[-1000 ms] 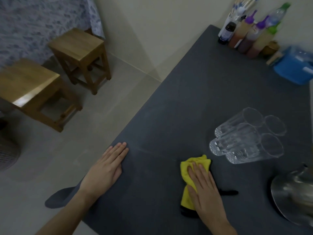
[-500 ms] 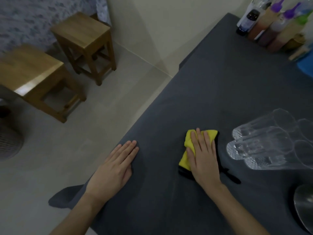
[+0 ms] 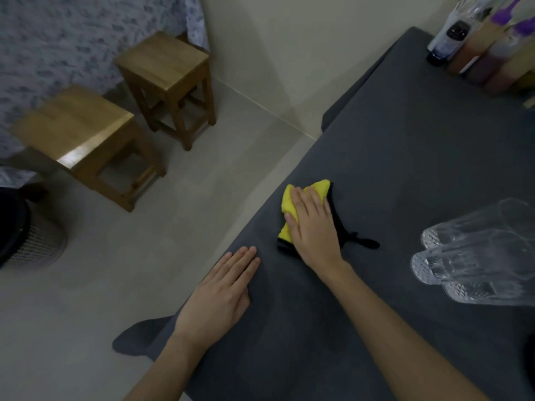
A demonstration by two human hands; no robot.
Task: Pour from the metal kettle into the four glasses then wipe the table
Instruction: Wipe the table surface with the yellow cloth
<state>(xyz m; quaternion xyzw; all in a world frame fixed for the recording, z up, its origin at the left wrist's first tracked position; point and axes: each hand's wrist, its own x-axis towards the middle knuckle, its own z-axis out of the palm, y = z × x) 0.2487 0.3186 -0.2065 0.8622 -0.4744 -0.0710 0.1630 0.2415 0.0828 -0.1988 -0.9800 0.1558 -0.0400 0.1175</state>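
A yellow cloth (image 3: 291,198) with a black underside and strap lies on the dark grey table (image 3: 405,146), near its left edge. My right hand (image 3: 314,227) presses flat on the cloth with straight fingers. My left hand (image 3: 223,296) rests flat on the table at the near left edge, fingers straight. The clear glasses (image 3: 474,256) stand clustered at the right edge of the view, blurred by motion. The metal kettle is out of view.
Several sauce bottles (image 3: 480,53) stand at the table's far right corner. Two wooden stools (image 3: 165,79) stand on the tiled floor to the left. A dark mesh bin (image 3: 26,235) sits at the far left. A grey cloth corner hangs over the near table edge.
My right hand has pushed the cloth away from me and leftward, towards the table's left edge. The view has shifted right to left, so the kettle has left the frame. My left hand stays put.
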